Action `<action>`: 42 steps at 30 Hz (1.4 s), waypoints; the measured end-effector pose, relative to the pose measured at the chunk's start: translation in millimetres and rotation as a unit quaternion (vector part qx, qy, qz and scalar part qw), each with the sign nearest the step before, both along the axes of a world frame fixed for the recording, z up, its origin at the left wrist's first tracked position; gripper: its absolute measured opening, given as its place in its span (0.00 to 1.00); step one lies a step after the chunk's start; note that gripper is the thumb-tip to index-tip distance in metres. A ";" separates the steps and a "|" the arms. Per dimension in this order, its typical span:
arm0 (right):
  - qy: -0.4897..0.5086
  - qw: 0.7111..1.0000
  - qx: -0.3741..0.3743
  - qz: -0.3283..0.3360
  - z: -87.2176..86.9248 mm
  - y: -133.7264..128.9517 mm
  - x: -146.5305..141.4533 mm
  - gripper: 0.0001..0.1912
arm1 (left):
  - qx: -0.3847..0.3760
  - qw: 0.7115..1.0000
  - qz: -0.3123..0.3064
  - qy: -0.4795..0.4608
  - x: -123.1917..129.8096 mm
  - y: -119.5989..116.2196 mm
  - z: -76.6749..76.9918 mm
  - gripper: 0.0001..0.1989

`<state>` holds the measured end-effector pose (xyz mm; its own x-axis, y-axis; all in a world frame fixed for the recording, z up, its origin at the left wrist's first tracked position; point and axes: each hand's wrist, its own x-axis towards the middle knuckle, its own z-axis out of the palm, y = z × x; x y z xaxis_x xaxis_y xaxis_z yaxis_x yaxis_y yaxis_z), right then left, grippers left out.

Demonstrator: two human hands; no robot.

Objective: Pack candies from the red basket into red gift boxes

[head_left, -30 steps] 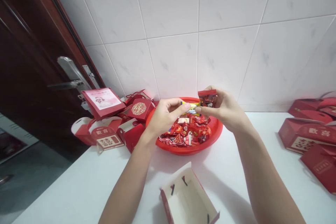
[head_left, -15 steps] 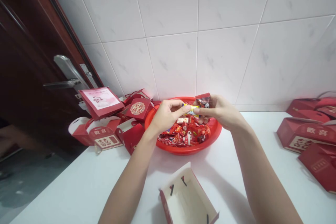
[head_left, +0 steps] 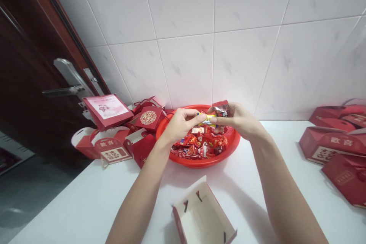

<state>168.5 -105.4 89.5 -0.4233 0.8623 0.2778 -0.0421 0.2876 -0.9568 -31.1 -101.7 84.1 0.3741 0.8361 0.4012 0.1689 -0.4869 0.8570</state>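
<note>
Above a red plastic basket [head_left: 197, 164], my left hand [head_left: 183, 124] pinches one end of a yellow wrapped candy [head_left: 208, 119]. My right hand [head_left: 243, 122] has its thumb on the candy's other end, and its fingers also hold a dark red candy packet [head_left: 220, 108]. Red-wrapped candies [head_left: 200, 143] fill the basket below both hands. Nearer to me, between my forearms, an open red box [head_left: 201, 213] with a pale inside stands on the white table. Nothing but small dark ribbon ends shows in the part of it I can see.
Red gift boxes [head_left: 113, 148] are heaped left of the basket, one topped by a box with a pink label [head_left: 107, 107]. More closed red boxes [head_left: 333, 146] line the right side of the table [head_left: 94, 202]. A tiled wall [head_left: 185, 68] rises behind; a door handle [head_left: 67, 89] is at left.
My hands keep nearly the same pose over the basket, still holding the yellow candy and the dark packet. The whole view has shifted slightly.
</note>
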 end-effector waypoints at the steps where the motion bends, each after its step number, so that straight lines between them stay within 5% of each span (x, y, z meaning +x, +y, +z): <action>1: -0.002 1.000 0.001 0.000 0.2 -0.2 -0.1 0.18 | -0.004 1.000 0.000 -0.005 0.5 -0.1 -0.1 0.22; 10: 0.027 0.999 -0.003 -0.029 -1.5 2.7 -0.8 0.21 | -0.078 0.997 -0.021 -0.012 0.4 5.9 -5.6 0.22; 19: -0.002 1.000 -0.027 0.003 -5.6 8.2 6.1 0.19 | -0.013 1.000 0.012 -0.003 1.2 7.2 -5.2 0.21; 29: -0.004 0.998 -0.046 0.046 -4.6 5.5 12.8 0.26 | -0.012 1.000 -0.004 -0.009 4.5 -1.9 1.1 0.20; 42: -0.006 0.996 -0.074 0.041 -7.8 8.9 13.5 0.21 | 0.012 0.999 0.024 0.036 6.3 -4.0 0.7 0.24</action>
